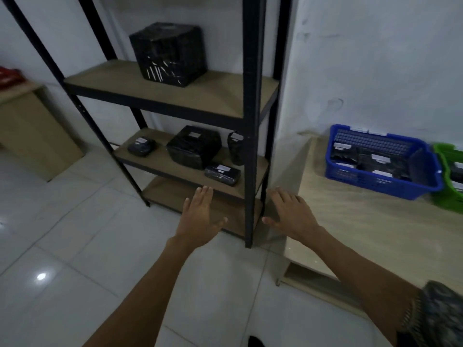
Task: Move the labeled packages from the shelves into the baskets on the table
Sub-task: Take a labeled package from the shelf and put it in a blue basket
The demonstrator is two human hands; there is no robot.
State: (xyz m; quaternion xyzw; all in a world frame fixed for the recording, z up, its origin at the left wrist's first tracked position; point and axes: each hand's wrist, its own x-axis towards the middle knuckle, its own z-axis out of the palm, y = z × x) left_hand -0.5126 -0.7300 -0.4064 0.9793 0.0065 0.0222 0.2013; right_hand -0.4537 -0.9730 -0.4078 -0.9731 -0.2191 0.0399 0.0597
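Nearest the camera, left hand (200,216) and right hand (292,214) are held out palm-down, fingers straight, nothing gripped, open floor (75,234) beneath. Beyond, four labeled packages (194,146) are ranged on the middle shelf (250,176); blue basket (375,186) and green basket (443,196), holding packages, are set side by side on the table (350,221).

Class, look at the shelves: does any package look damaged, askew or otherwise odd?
The large black package on the upper shelf shows white streaks low on its front, possibly scuffs or glare. Nothing else stands out.
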